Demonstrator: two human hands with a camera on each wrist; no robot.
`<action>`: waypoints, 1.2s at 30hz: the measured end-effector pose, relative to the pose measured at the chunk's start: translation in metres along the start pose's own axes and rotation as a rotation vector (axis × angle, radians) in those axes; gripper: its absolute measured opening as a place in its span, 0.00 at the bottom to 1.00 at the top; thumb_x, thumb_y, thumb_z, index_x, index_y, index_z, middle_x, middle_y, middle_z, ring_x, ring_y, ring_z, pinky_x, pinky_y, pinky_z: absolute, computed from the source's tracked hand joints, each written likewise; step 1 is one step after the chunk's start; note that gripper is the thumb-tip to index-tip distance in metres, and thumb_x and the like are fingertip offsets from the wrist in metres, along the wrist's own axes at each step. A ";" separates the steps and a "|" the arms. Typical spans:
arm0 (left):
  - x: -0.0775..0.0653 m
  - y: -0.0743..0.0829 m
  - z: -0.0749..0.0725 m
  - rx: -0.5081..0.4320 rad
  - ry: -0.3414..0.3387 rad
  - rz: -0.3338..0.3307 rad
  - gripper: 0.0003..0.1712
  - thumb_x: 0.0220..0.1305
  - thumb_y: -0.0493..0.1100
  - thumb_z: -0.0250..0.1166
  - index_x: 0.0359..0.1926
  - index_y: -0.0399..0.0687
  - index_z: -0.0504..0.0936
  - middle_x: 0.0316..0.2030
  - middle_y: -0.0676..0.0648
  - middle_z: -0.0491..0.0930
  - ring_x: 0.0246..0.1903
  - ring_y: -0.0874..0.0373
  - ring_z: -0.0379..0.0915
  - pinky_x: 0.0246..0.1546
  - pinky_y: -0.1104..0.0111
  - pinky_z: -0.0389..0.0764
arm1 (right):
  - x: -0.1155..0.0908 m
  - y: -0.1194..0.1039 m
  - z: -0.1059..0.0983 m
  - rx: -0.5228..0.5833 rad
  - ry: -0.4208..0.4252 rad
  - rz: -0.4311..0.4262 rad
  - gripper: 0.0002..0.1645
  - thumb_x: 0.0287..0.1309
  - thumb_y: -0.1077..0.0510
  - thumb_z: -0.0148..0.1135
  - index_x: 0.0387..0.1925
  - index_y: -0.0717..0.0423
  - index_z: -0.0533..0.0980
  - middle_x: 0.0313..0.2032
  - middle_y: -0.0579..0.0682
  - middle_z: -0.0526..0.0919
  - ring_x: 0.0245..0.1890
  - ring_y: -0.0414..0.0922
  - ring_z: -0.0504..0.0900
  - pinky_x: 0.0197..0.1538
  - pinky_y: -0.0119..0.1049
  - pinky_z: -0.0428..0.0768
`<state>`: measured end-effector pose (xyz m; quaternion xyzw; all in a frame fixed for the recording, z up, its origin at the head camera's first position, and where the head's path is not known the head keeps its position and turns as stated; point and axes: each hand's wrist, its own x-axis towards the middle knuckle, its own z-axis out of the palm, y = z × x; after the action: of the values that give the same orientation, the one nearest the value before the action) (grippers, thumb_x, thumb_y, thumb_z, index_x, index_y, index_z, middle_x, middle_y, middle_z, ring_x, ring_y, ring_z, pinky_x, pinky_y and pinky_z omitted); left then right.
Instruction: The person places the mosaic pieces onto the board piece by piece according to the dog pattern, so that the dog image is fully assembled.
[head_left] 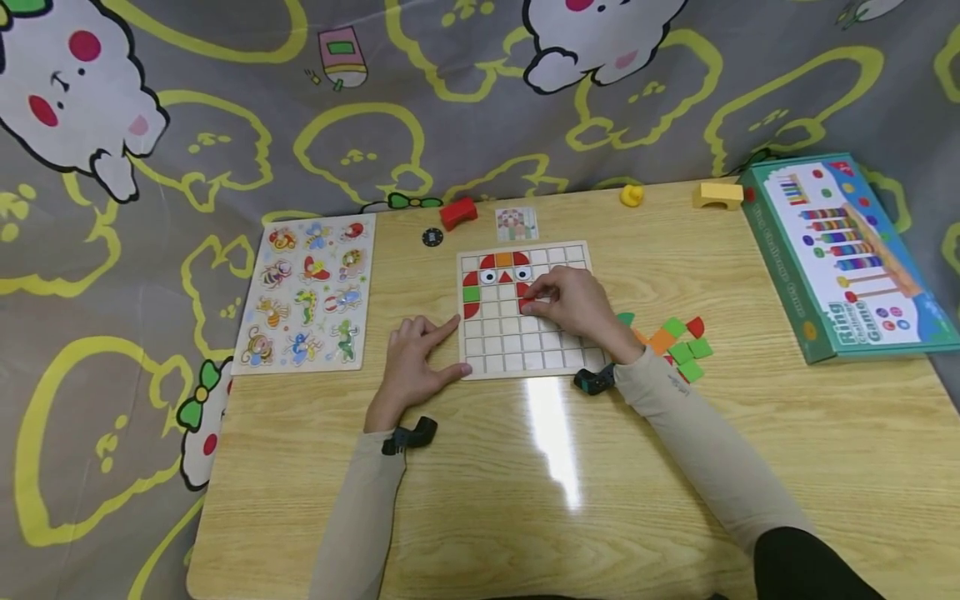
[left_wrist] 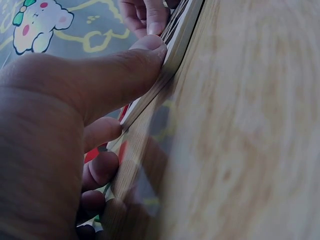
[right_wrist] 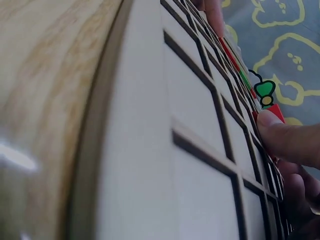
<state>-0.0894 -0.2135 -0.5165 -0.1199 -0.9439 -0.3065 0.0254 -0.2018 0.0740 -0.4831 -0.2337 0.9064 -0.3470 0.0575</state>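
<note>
A wooden grid board lies on the table with red, orange and green tiles and two eye tiles set in its upper left cells. My right hand reaches over the board and pinches a red tile at a middle cell, thumb and forefinger close together; the right wrist view has the thumb right at the red. Spread along the board's left side, my left hand touches the edge with its forefinger and the lower left corner with its thumb.
Loose green, orange and red tiles lie right of the board. An insect puzzle is at left, a green game box at right. Behind stand a pattern card, red block, black disc, yellow duck and yellow arch block.
</note>
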 end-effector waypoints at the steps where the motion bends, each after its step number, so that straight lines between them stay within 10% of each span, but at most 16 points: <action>1: 0.000 0.000 0.000 -0.002 0.000 0.001 0.46 0.50 0.67 0.72 0.70 0.64 0.71 0.39 0.52 0.69 0.37 0.55 0.56 0.41 0.62 0.54 | 0.000 0.000 0.000 -0.002 0.002 0.002 0.10 0.51 0.47 0.76 0.34 0.45 0.87 0.32 0.43 0.84 0.27 0.41 0.76 0.33 0.39 0.70; 12: -0.001 0.006 0.002 -0.012 -0.005 -0.005 0.46 0.50 0.66 0.73 0.69 0.63 0.71 0.38 0.52 0.69 0.37 0.54 0.55 0.41 0.62 0.54 | -0.019 0.015 -0.023 0.134 0.076 -0.088 0.10 0.51 0.53 0.77 0.36 0.51 0.88 0.33 0.46 0.83 0.27 0.40 0.76 0.32 0.32 0.72; 25: -0.004 0.003 0.000 -0.001 0.000 -0.018 0.47 0.49 0.67 0.74 0.70 0.65 0.70 0.39 0.52 0.69 0.37 0.55 0.56 0.42 0.61 0.55 | -0.106 0.085 -0.129 -0.072 0.060 0.226 0.22 0.56 0.46 0.72 0.48 0.52 0.84 0.39 0.54 0.85 0.33 0.46 0.79 0.31 0.34 0.72; 36: -0.003 0.005 0.001 -0.017 -0.002 -0.021 0.47 0.48 0.67 0.73 0.70 0.66 0.70 0.40 0.53 0.69 0.37 0.56 0.55 0.42 0.61 0.54 | -0.134 0.107 -0.136 -0.145 -0.041 0.299 0.21 0.58 0.44 0.70 0.43 0.56 0.81 0.34 0.50 0.82 0.31 0.42 0.78 0.35 0.33 0.71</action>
<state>-0.0857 -0.2093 -0.5149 -0.1104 -0.9426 -0.3147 0.0201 -0.1607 0.2873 -0.4584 -0.1069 0.9524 -0.2634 0.1101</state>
